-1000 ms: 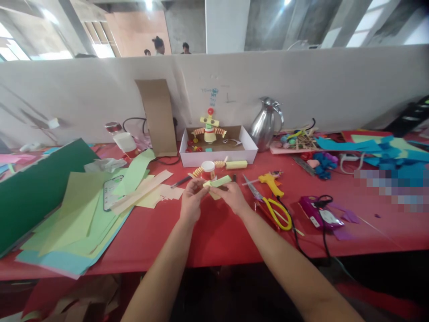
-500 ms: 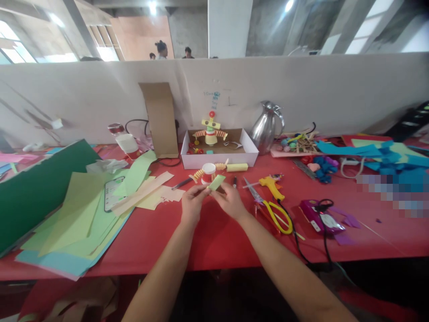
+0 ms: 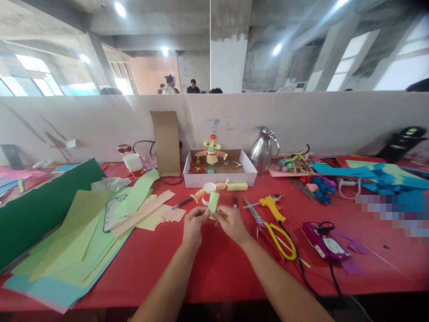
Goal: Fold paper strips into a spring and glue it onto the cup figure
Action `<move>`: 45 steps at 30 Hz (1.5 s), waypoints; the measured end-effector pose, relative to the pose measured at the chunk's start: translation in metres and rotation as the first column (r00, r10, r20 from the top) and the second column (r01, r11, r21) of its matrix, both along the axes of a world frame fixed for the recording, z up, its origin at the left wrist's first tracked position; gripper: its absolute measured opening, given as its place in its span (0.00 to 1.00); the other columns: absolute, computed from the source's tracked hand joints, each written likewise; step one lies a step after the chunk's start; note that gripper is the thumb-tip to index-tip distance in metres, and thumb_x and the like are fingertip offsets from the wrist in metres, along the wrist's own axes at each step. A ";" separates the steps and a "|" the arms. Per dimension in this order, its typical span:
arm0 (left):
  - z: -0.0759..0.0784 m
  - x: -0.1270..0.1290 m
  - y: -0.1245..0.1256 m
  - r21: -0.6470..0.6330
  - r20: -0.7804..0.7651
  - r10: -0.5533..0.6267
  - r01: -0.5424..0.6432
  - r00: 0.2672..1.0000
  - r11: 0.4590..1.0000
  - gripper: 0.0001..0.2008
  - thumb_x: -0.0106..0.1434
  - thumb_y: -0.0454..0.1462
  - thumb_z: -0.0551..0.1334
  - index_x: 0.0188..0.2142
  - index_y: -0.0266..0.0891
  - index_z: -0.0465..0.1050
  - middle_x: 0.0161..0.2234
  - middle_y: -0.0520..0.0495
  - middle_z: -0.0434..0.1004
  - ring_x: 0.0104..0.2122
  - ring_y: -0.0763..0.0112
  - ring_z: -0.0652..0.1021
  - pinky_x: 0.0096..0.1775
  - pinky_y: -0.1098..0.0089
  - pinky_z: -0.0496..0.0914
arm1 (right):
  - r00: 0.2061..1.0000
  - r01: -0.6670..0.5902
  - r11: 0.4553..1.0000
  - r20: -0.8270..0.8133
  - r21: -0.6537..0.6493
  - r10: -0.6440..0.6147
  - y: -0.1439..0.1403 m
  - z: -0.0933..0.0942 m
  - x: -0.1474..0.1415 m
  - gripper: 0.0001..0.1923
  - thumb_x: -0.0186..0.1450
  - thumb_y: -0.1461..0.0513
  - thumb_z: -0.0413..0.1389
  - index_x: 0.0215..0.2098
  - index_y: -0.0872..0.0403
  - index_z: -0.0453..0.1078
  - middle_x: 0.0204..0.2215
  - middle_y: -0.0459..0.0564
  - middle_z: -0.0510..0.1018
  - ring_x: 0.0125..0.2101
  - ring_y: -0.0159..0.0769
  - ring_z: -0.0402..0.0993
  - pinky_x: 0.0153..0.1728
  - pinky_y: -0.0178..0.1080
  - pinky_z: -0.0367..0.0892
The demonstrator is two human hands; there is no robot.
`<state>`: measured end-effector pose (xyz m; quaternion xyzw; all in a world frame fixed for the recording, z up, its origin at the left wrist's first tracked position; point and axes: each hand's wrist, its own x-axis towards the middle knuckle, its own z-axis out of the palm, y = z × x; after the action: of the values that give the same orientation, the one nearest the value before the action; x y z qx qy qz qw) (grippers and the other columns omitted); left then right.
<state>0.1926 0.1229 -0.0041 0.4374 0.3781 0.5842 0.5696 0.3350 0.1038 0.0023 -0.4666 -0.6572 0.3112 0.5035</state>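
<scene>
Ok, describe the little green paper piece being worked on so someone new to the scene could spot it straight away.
Start at the white box at the back of the red table. Just in front, the left hand and right hand meet. Between their fingertips stands the green strip, upright and small, unlike the flat sheets lying leftward.

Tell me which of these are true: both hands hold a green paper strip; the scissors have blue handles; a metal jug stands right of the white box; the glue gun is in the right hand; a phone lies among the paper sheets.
1. Both hands hold a green paper strip. True: left hand and right hand pinch it.
2. The scissors have blue handles. False: yellow.
3. A metal jug stands right of the white box. True.
4. The glue gun is in the right hand. False: it lies on the red table.
5. A phone lies among the paper sheets. True.
</scene>
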 end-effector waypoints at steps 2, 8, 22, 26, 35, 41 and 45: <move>-0.002 0.001 0.000 0.026 -0.023 -0.013 0.013 1.000 1.000 0.10 0.49 0.42 0.71 0.25 0.39 0.76 0.24 0.51 0.76 0.27 0.71 0.74 0.35 0.69 0.69 | 0.999 -0.011 1.000 -0.033 -0.022 0.011 0.002 -0.001 0.000 0.10 0.64 0.55 0.57 0.29 0.50 0.73 0.23 0.48 0.79 0.24 0.40 0.76 0.28 0.39 0.68; -0.002 0.001 0.001 0.021 -0.159 -0.097 0.101 0.982 0.995 0.10 0.53 0.43 0.69 0.29 0.40 0.74 0.28 0.51 0.76 0.30 0.70 0.74 0.37 0.71 0.68 | 0.997 0.021 0.999 0.068 -0.026 -0.019 0.008 -0.006 0.004 0.07 0.63 0.59 0.56 0.34 0.50 0.76 0.33 0.51 0.83 0.34 0.46 0.79 0.35 0.42 0.69; -0.002 -0.003 0.004 -0.064 -0.079 -0.140 0.135 0.987 0.989 0.14 0.48 0.44 0.72 0.27 0.37 0.76 0.24 0.50 0.76 0.24 0.72 0.74 0.31 0.71 0.69 | 0.983 -0.039 0.976 -0.181 -0.213 0.000 0.009 -0.001 0.004 0.10 0.57 0.55 0.61 0.25 0.54 0.74 0.22 0.44 0.76 0.24 0.36 0.73 0.28 0.36 0.65; -0.001 -0.007 0.004 -0.105 -0.038 -0.199 0.194 0.979 0.975 0.14 0.49 0.44 0.73 0.29 0.37 0.76 0.27 0.50 0.77 0.26 0.72 0.76 0.35 0.70 0.69 | 0.960 -0.053 0.964 -0.278 -0.259 -0.022 0.009 0.001 0.002 0.10 0.55 0.56 0.62 0.28 0.55 0.76 0.24 0.45 0.77 0.26 0.36 0.72 0.29 0.36 0.66; 0.001 -0.007 0.005 -0.125 0.012 -0.128 0.129 0.992 0.984 0.17 0.44 0.41 0.75 0.32 0.36 0.80 0.30 0.48 0.79 0.27 0.73 0.76 0.32 0.72 0.69 | 0.954 -0.003 0.971 -0.293 -0.237 -0.069 0.010 -0.001 0.000 0.09 0.54 0.56 0.64 0.30 0.53 0.79 0.28 0.48 0.80 0.30 0.39 0.74 0.35 0.39 0.67; 0.003 -0.010 0.006 -0.208 0.097 -0.149 0.167 0.984 0.964 0.15 0.43 0.39 0.76 0.29 0.35 0.78 0.29 0.48 0.79 0.28 0.71 0.78 0.35 0.70 0.73 | 0.894 -0.113 0.946 -0.447 -0.302 -0.036 0.011 -0.003 0.003 0.13 0.52 0.54 0.66 0.34 0.52 0.79 0.30 0.47 0.80 0.32 0.39 0.74 0.36 0.38 0.66; 0.006 -0.012 0.007 -0.275 0.121 -0.165 0.193 0.979 0.942 0.13 0.43 0.35 0.75 0.29 0.34 0.78 0.28 0.46 0.79 0.29 0.69 0.79 0.38 0.66 0.76 | 0.898 -0.090 0.942 -0.436 -0.323 -0.064 0.013 -0.003 0.004 0.13 0.50 0.55 0.67 0.32 0.53 0.79 0.26 0.45 0.78 0.28 0.35 0.71 0.33 0.36 0.63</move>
<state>0.1803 0.1304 0.0018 0.3546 0.3890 0.4898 0.6950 0.3391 0.1163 -0.0004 -0.4584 -0.4666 0.5191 0.5502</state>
